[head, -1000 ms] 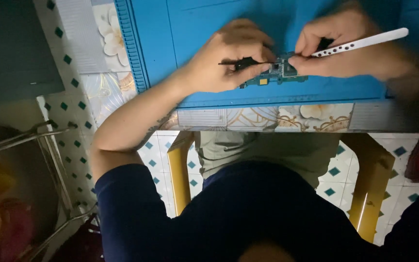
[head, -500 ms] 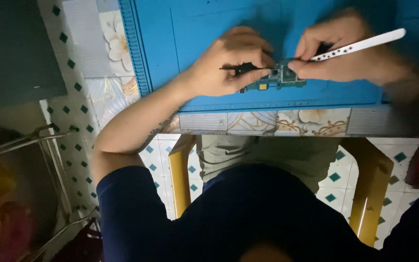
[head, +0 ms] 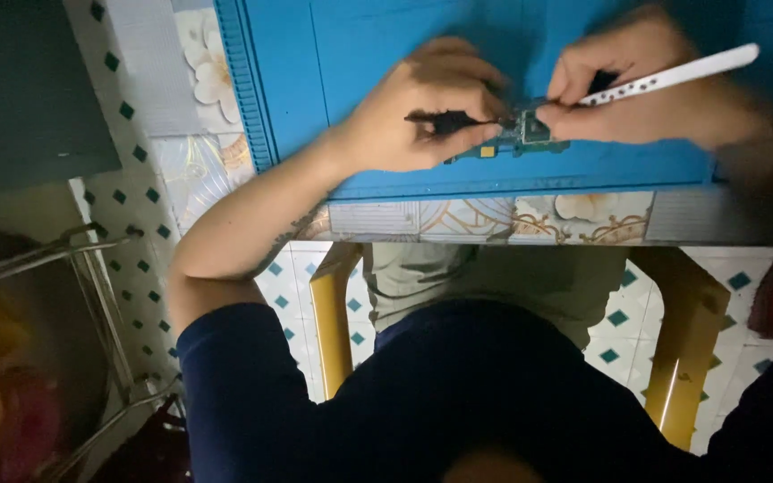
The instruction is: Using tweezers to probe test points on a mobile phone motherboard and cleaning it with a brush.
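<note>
The blue mat point(head: 333, 54) looks matt and rubbery — ridged along its left edge. The white pen-like tool point(head: 673, 73) seems smooth plastic; the tabletop's near edge point(head: 494, 219) — glossy patterned tile.

mat point(head: 386, 54): bright blue
circuit board point(head: 521, 139): green
pen-shaped tool point(head: 673, 73): white
worktop point(head: 494, 219): floral tiles, gold and cream
floor point(head: 140, 152): white, teal diamonds
stool point(head: 686, 340): yellow
</note>
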